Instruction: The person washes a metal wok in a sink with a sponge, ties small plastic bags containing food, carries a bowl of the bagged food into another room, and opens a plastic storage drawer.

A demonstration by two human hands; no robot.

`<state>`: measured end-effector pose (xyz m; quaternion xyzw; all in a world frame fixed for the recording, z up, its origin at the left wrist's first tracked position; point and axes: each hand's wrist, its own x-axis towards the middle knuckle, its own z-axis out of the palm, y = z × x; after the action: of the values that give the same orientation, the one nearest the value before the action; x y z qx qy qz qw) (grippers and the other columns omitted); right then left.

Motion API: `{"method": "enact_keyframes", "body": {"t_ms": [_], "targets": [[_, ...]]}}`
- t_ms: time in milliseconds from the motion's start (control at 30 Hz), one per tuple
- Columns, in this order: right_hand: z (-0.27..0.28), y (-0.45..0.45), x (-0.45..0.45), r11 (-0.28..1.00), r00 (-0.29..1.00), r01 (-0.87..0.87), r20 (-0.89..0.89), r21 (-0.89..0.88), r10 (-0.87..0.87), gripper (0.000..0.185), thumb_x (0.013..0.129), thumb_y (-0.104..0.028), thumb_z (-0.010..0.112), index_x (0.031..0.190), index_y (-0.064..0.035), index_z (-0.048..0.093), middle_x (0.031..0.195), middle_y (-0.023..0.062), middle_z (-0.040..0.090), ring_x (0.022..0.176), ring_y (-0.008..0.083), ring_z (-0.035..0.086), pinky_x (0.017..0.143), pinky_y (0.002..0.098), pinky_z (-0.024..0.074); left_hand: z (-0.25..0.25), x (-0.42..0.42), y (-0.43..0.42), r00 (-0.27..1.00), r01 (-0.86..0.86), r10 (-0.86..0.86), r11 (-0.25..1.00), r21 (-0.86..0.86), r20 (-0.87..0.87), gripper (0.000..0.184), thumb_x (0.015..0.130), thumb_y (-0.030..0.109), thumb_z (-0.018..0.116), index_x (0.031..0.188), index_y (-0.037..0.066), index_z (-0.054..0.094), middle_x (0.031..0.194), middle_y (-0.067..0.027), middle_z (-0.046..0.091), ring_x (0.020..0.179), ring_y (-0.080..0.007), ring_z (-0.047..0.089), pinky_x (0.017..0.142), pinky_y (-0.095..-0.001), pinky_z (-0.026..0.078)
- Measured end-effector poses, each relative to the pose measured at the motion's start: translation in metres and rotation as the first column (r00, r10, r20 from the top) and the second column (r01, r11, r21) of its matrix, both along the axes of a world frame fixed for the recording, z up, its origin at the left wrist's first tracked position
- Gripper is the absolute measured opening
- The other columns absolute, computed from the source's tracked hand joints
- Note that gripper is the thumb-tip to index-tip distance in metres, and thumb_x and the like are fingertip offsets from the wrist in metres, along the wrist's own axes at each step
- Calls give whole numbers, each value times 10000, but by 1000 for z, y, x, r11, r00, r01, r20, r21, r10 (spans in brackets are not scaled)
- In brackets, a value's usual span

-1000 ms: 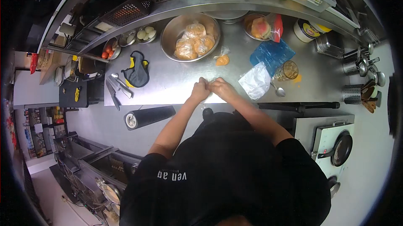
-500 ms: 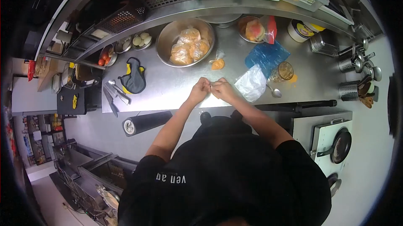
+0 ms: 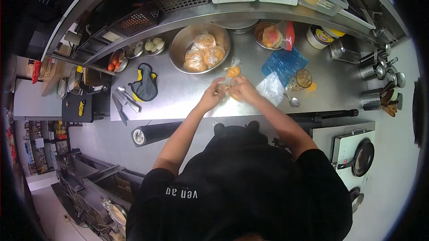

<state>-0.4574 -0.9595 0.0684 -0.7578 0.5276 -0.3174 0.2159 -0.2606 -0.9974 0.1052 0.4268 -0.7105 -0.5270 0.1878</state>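
Handling blurred orange bag (image 3: 234, 93); left hand (image 3: 212, 95) and right hand (image 3: 245, 90) curled near it, can't tell grips. Bowl (image 3: 182, 44) holds filled bags (image 3: 196, 60), another bag (image 3: 233, 71) on counter (image 3: 178, 100); this one looks unfinished.

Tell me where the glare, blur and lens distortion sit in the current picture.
Head view: pale glare washes the steel table near its front edge; head view: the left hand and right hand look slightly smeared, possibly from motion; head view: the shelf edge bows into an arc and the picture's corners fall to black.
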Motion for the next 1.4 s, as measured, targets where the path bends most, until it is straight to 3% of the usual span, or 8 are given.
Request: {"method": "enact_keyframes", "body": {"t_ms": [67, 167, 233, 333, 633, 967, 1133, 1400], "targets": [[-5, -24, -7, 1000, 1000, 4, 13, -6, -4, 103, 715, -184, 678, 795, -129, 716, 1135, 115, 545, 1079, 304, 472, 935, 362, 398, 4, 6, -5, 951, -194, 204, 979, 65, -232, 504, 893, 93, 546, 1354, 90, 342, 1223, -157, 483, 945, -177, 564, 785, -295, 498], [-3, -57, -11, 998, 1000, 7, -28, 65, -5, 132, 741, -204, 670, 833, -121, 716, 1265, 189, 482, 1150, 368, 426, 981, 382, 362, -14, 19, -11, 794, -520, 578, 807, 281, -191, 467, 898, 99, 538, 1329, 65, 365, 1166, -152, 505, 875, -187, 579, 752, -297, 513], [-10, -75, -13, 999, 939, -16, -344, 39, 29, 156, 764, -208, 644, 863, -105, 707, 1203, 170, 524, 1130, 337, 453, 961, 371, 386, -36, 31, -5, 784, -555, 613, 761, 336, -93, 458, 890, 117, 547, 1309, 42, 378, 1098, -132, 524, 774, -196, 599, 699, -303, 521], [-33, -94, -12, 970, 894, -40, -424, 240, 142, 180, 761, -196, 627, 880, -79, 695, 1125, 147, 562, 1111, 302, 480, 923, 364, 419, -63, 45, 8, 802, -535, 596, 742, 404, -33, 469, 879, 129, 564, 1300, 35, 380, 1109, -137, 529, 774, -205, 602, 672, -304, 517], [-21, -54, -21, 994, 899, 84, -436, 66, -47, 187, 797, -119, 553, 886, 5, 662, 964, 158, 618, 971, 336, 553, 886, 399, 432, -32, 67, -7, 686, -496, 723, 550, 672, -85, 417, 844, 83, 559, 1223, -8, 410, 981, -135, 578, 724, -222, 618, 661, -322, 528], [62, -30, -18, 911, 950, 310, -133, 273, -283, 182, 815, -191, 585, 796, -18, 636, 814, 204, 598, 781, 355, 582, 726, 425, 454, -56, 64, -118, 666, -356, 724, 522, 775, -182, 596, 826, 407, 639, 1193, -16, 435, 1008, -128, 554, 779, -236, 599, 667, -330, 545], [110, -61, 8, 876, 916, 399, -82, 272, -392, 228, 798, -231, 602, 790, -6, 638, 782, 197, 608, 740, 384, 587, 671, 435, 457, -33, 54, -131, 662, -228, 709, 500, 835, -243, 494, 833, -9, 317, 1326, 20, 312, 1256, -197, 473, 1108, -345, 530, 849, -521, 511], [94, -135, 83, 760, 799, 599, -117, 251, -590, 311, 818, -284, 596, 1010, -41, 634, 981, 209, 627, 914, 355, 608, 815, 417, 475, -28, 74, -88, 614, -214, 753, 445, 869, -235, 527, 803, -26, 336, 1328, 22, 310, 1319, -218, 379, 1143, -398, 482, 842, -553, 512]]}}
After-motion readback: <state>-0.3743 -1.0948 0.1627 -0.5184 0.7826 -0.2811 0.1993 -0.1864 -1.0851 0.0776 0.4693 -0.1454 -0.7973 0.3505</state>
